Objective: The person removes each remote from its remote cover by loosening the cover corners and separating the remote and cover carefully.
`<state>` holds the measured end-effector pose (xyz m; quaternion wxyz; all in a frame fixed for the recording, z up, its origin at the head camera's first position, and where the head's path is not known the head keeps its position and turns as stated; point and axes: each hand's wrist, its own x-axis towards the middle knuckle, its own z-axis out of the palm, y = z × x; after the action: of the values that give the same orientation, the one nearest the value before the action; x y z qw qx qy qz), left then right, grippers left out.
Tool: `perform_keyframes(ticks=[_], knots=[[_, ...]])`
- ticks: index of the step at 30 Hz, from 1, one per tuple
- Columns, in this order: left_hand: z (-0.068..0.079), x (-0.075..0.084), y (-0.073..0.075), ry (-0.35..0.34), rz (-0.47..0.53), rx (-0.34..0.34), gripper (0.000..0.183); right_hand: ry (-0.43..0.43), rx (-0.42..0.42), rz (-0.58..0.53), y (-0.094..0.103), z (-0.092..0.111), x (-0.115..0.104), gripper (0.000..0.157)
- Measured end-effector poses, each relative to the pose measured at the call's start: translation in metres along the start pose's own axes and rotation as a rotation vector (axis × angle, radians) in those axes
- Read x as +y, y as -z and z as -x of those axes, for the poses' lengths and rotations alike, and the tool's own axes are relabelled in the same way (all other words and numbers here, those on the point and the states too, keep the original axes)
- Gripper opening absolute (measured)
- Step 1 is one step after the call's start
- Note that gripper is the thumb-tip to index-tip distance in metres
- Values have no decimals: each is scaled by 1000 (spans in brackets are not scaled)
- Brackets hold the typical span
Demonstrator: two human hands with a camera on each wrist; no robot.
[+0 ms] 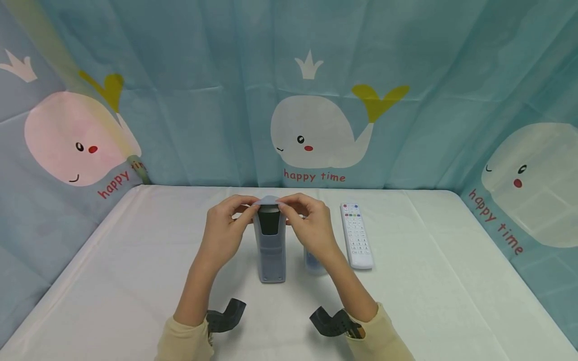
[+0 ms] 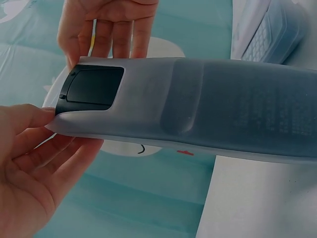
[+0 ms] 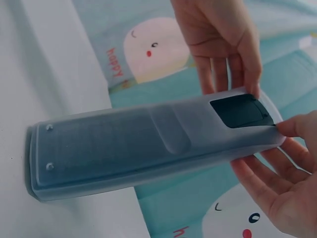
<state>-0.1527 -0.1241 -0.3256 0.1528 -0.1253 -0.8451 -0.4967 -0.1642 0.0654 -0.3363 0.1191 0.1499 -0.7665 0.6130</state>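
A dark remote control (image 1: 269, 224) sits inside a translucent bluish-grey silicone cover (image 1: 272, 258), its back facing me and its lower end standing on the table. At the top, the dark end of the remote shows through an opening in the cover. My left hand (image 1: 223, 231) pinches the cover's upper edge on one side, thumb against the rim, as the left wrist view shows. On the opposite side, my right hand (image 1: 317, 229) pinches the same edge. In the right wrist view, the fingers of both hands spread behind the cover (image 3: 124, 144).
A white remote (image 1: 357, 235) lies to the right on the white tablecloth (image 1: 433, 281). Beside it, partly hidden by my right hand, lies a bluish covered thing (image 1: 313, 263); buttons show on it in the left wrist view. A whale-print curtain (image 1: 217, 125) hangs behind the table.
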Motion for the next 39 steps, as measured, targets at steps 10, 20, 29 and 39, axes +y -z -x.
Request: perform_keyframes(ticks=[10, 20, 29, 39], knots=[[-4, -7, 4, 48, 124, -64, 22, -62, -61, -94, 2, -4, 4, 17], [-5, -11, 6, 85, 221, -91, 25, -108, -139, -173, 8, -6, 9, 22], [-8, -21, 9, 138, 339, -160, 29, -123, -130, -191, 7, -8, 10, 20], [-9, -23, 9, 185, 428, -173, 31, -158, -96, -221, 4, -6, 8, 20]])
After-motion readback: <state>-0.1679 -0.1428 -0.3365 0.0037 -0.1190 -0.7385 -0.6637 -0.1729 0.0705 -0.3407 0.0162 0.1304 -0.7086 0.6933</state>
